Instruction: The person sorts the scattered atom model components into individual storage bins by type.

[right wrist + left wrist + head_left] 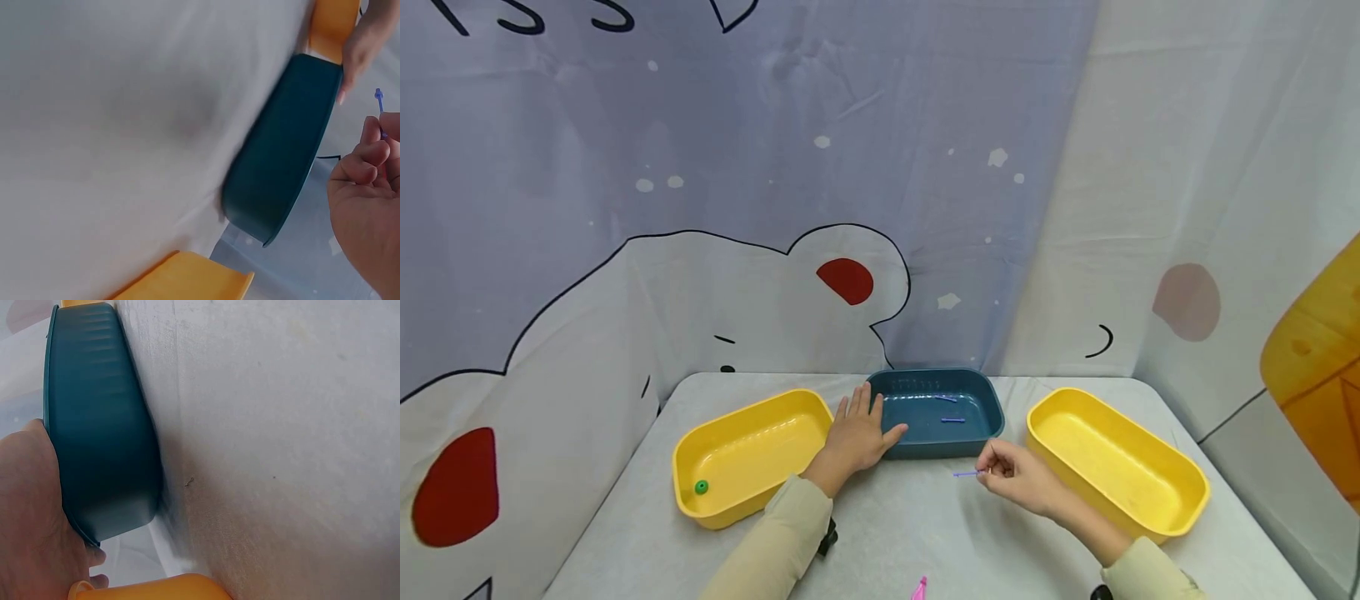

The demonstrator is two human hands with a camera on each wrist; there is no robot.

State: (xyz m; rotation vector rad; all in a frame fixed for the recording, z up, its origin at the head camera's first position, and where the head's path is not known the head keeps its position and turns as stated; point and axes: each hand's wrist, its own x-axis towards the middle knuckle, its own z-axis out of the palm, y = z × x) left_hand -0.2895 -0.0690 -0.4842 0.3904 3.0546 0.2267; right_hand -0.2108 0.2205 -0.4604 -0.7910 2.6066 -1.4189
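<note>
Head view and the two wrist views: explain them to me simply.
No machine here: a person's bare left hand and right hand do the work. The wide picture comes from a head camera, the others from one on each wrist. The white table holds a blue-green tray with two purple sticks, a left yellow tray with a green bead, a right yellow tray and a pink object. The left hand touches the blue-green tray; the right hand's fingers pinch another purple stick.

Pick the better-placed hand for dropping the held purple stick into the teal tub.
Right hand, likely: it pinches the purple stick near the teal tub; left hand rests on its rim.
</note>
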